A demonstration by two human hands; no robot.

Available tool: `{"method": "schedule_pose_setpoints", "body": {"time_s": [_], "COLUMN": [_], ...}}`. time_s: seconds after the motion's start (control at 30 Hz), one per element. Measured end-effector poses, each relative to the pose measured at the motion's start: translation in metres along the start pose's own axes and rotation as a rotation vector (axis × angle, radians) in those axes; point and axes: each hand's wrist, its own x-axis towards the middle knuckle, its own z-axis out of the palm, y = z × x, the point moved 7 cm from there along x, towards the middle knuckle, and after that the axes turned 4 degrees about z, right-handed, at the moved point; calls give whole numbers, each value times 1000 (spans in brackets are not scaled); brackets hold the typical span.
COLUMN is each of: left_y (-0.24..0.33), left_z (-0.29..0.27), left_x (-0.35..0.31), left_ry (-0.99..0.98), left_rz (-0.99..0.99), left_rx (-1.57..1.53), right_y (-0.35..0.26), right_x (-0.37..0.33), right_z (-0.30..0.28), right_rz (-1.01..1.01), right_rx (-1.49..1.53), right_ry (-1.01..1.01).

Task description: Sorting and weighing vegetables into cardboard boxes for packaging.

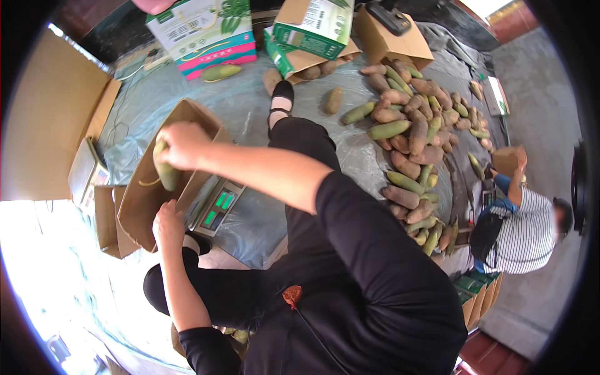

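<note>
My right hand [184, 145] is closed round a long green radish [165, 170], holding it over the open cardboard box [140, 209]. The radish hangs tilted, its lower end inside the opening. At the box's near rim my left hand [167, 226] is closed, its fingers bent over the edge and partly hidden. Beneath the box a digital scale [215, 205] shows a lit green display. How much lies inside the box is hidden by my hands and its walls.
A large heap of green and mud-brown radishes [412, 134] spreads over plastic sheeting to the right. Printed cartons [200, 34] stand at the back, and an opened brown box [390, 40] beside them. Another person [522, 231] in a striped top works at far right.
</note>
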Motion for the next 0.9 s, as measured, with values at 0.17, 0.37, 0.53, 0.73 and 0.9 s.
{"method": "schedule_pose_setpoints", "body": {"time_s": [0.17, 0.37, 0.53, 0.73, 0.9], "left_y": [7, 1, -8, -8, 2], "left_z": [1, 4, 13, 6, 2], "left_x": [4, 1, 1, 1, 0], "left_ry": [-51, -67, -48, -72, -132], "left_rz": [-15, 11, 47, 23, -27], "left_rx": [-41, -6, -21, -66, -120], "right_y": [33, 13, -15, 41, 227], "right_x": [6, -8, 3, -50, -182], "right_z": [88, 93, 18, -189, -257], "right_rz": [384, 172, -114, 1, 439], "right_rx": [-215, -338, -132, 97, -169], "right_ry": [-291, -457, -355, -75, 131]}}
